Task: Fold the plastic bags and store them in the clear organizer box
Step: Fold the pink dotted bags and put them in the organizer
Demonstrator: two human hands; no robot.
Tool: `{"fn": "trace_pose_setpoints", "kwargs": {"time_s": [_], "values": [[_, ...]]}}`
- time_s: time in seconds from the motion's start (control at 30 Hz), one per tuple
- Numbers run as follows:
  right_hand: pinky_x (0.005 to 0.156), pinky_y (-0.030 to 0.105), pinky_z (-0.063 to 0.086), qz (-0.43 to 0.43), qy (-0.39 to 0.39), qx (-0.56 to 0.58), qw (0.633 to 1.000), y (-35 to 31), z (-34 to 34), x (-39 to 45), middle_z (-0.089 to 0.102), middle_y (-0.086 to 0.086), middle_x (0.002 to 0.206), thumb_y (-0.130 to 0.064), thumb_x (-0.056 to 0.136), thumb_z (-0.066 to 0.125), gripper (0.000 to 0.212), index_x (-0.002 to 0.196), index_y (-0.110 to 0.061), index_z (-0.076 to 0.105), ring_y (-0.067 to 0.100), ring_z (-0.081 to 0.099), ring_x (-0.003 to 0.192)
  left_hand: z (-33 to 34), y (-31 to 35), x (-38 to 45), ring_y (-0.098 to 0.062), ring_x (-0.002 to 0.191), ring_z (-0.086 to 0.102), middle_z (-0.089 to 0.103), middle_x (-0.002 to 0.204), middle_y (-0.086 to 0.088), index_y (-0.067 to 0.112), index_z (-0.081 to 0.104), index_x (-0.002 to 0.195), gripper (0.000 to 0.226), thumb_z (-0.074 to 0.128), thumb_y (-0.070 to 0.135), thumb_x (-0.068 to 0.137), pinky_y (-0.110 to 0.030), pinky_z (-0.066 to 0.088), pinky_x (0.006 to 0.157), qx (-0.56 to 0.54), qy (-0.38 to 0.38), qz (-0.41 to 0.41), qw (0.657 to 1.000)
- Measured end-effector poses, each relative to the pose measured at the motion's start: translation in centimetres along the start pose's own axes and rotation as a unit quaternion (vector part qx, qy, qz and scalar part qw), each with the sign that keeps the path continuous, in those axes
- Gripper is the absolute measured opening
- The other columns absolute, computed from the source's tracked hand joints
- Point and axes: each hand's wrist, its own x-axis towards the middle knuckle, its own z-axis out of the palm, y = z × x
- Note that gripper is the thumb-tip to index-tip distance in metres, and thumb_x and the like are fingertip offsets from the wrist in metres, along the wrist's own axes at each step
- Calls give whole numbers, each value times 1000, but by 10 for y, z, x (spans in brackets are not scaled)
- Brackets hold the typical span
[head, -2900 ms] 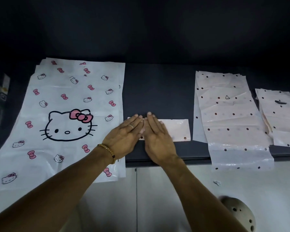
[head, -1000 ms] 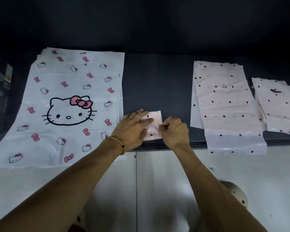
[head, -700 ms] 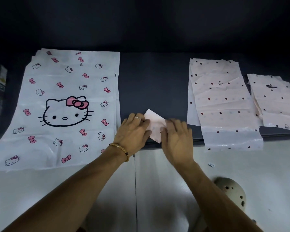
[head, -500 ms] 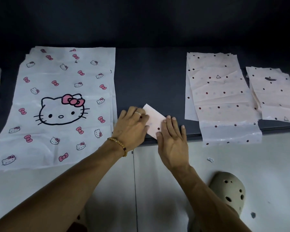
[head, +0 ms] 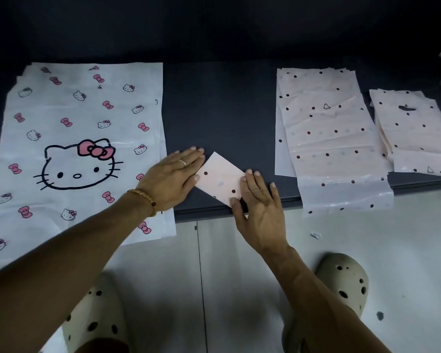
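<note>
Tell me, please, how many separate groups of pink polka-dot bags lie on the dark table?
3: a small folded bag under both hands, a large pile to its right, and a smaller pile at far right. Sheets within the piles cannot be counted.

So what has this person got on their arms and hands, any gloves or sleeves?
No gloves and no sleeves in view: both forearms are bare. The left hand has a plain light metal ring on one finger, and a bracelet of small amber-coloured beads, with one darker bead, sits at that wrist. The right hand wears nothing that shows.
</note>
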Motion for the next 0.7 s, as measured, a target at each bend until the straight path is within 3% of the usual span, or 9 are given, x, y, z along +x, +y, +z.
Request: {"fn": "trace_pose_setpoints", "kwargs": {"time_s": [0.13,0.23,0.33,0.4,0.47,0.57,0.63,0.7], "values": [[116,45,18,-1,-5,8,1000,1,-1,1,40,7,149,-37,96,42,52,138,-7,50,24,31,141,-14,6,17,-24,134,38,40,148,-6,10,45,138,47,35,32,98,-38,32,110,-23,26,-53,998],[114,47,22,-12,-4,17,1000,2,-3,2,42,8,147,-32,94,48,49,135,-5,53,26,34,140,-10,33,40,-20,136,32,36,150,-1,19,38,142,45,41,27,98,-37,27,108,-16,-3,-26,1000],[117,45,20,-37,-36,30,998,9,-9,6,38,7,150,-27,96,52,48,138,-5,48,24,30,142,-8,48,54,-22,120,43,52,130,-2,23,51,129,37,51,27,93,-38,33,98,49,-23,-19,998],[119,36,10,-41,-75,40,996,14,-14,11,30,2,155,-29,97,51,52,144,-10,39,19,23,145,-12,51,57,-23,110,49,56,116,-3,22,56,115,26,54,23,90,-37,35,93,41,-40,-53,997],[116,29,15,13,-82,89,993,11,-20,16,27,-2,156,-32,95,54,58,147,-15,34,16,24,144,-16,52,51,-24,101,54,55,111,-5,18,58,109,18,54,19,91,-34,41,87,-29,-79,-106,991],[104,31,40,124,-32,205,970,-8,-33,24,47,-1,143,-34,91,62,60,143,-16,38,17,46,129,-31,47,26,-16,86,56,55,101,-1,19,53,102,8,52,20,94,-21,43,72,-246,-102,-197,943],[91,28,52,147,-50,305,939,-29,-42,33,62,-4,119,-30,89,64,43,130,-17,53,13,59,107,-47,42,2,-10,78,57,59,90,3,18,52,96,2,53,18,95,-18,42,63,-383,-71,-230,892],[63,23,55,142,-84,386,908,-53,-49,41,69,-4,89,-24,89,64,9,97,-21,66,6,64,78,-63,35,-24,-8,74,57,61,85,3,12,55,96,2,54,13,94,-15,45,62,-476,-10,-253,842]]}}
